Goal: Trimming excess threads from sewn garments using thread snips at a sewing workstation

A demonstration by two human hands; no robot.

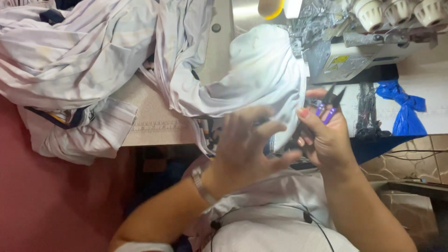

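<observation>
Between both hands [284, 140], white fabric [261, 70]

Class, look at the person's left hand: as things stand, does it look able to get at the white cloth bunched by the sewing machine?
Probably yes. The left hand is spread open, apparently empty, right beside the white cloth, with nothing between them. The right hand holds purple-handled snips off to the side.

Head camera, looking down (steeply), close over hands at sewing table [158, 126].
</observation>
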